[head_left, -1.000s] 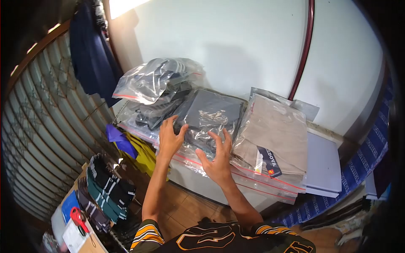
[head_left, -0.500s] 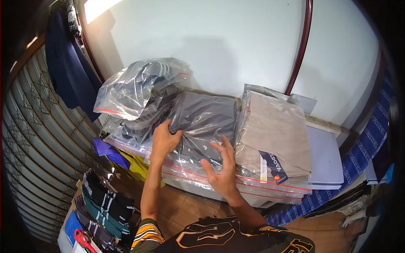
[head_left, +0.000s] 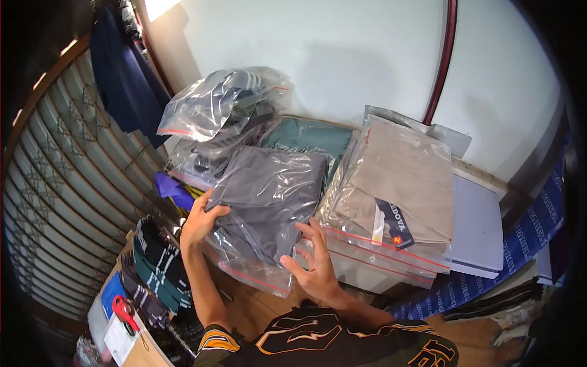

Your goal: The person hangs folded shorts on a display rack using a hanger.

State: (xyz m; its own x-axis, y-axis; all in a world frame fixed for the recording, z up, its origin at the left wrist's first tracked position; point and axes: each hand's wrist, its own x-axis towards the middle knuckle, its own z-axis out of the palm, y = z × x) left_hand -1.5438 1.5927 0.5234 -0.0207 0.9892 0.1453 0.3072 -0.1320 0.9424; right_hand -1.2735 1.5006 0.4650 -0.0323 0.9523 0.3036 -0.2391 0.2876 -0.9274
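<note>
At the far left, below the counter's front edge, folded striped clothes (head_left: 156, 263) lie beside red scissors (head_left: 125, 309). Above them the left hand (head_left: 199, 223) is closed on the left edge of the grey garment bag (head_left: 269, 196), thumb on top and fingers curled under the plastic. The bag lies tilted on the pile at the front left corner of the white counter (head_left: 367, 280), its red-striped lower end hanging past the front edge, with a clear bag of dark clothes (head_left: 220, 104) and a green garment bag (head_left: 312, 137) behind it towards the wall. The right hand (head_left: 315, 266) is spread, fingertips against the bag's lower right edge. Further right, the beige garment bags (head_left: 397, 177) are stacked touching the grey one. The plastic looks slippery and the pile loose, so it would be best to lift the bag level with both hands under it, away from the beige stack, so that nothing slides forward.
</note>
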